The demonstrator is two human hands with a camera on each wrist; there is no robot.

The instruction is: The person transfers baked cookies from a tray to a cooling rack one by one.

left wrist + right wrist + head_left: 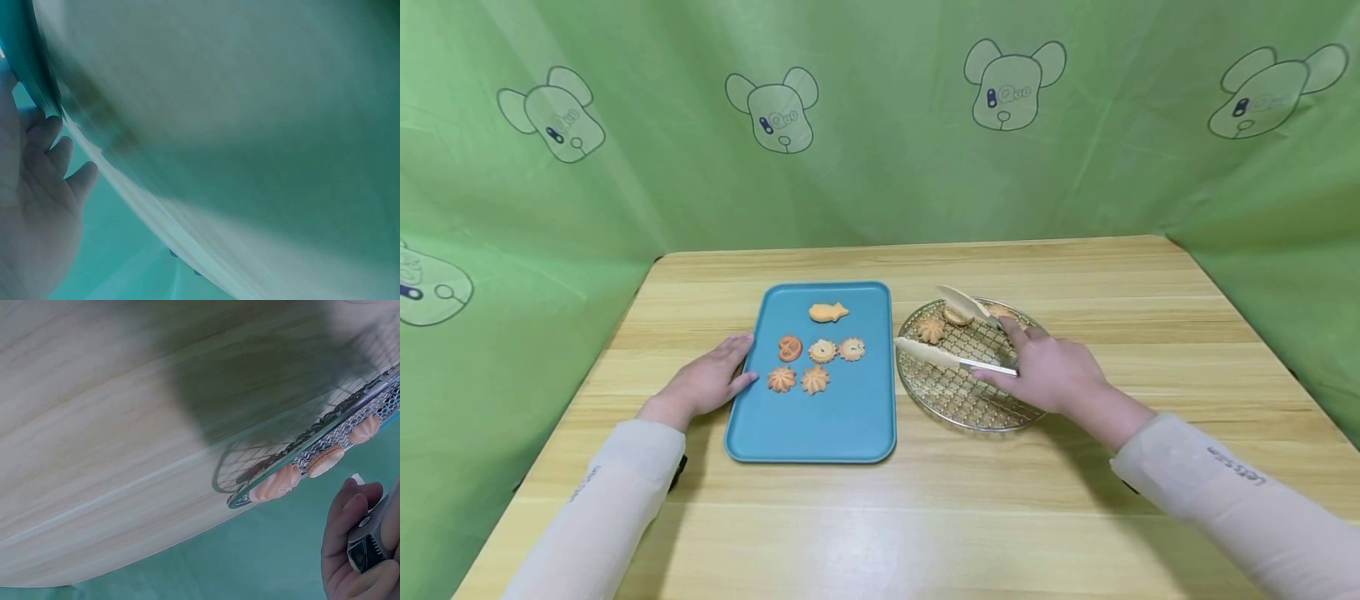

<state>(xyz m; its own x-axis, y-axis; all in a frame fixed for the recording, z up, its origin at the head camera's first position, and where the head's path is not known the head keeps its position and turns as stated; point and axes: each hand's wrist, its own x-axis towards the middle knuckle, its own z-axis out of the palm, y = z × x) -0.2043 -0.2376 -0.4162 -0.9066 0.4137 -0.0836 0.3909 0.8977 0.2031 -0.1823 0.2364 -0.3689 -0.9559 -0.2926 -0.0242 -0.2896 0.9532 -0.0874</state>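
In the head view the right hand [1052,371] is hiding the handle of the tongs [961,362], and in the right wrist view we are making out only a stub of their metal at the edge. The upper arm of the tongs is covering part of a round cookie [957,315], while another cookie [1002,312] is peeping out only partly beside the fingers. We are struggling to tell whether the tongs are touching either one. In the left wrist view the tray [820,425] is appearing merely as a cut-off strip.

We are holding the tongs between thumb and fingers of the right hand, its grip closing round them; their arms are spreading apart and pointing leftward over the wire rack [955,400]. Our left hand [703,379] is resting with loosely extended fingers against the tray's left rim, gripping nothing.

The tongs are showing pale, broad tips and shiny metal shafts. A ridged flower cookie [931,329] is lying between their arms. On the blue tray, a fish-shaped cookie [828,312] is lying above a pretzel-shaped one [790,347], two scalloped rounds [822,351] and two golden flower shapes [816,380].
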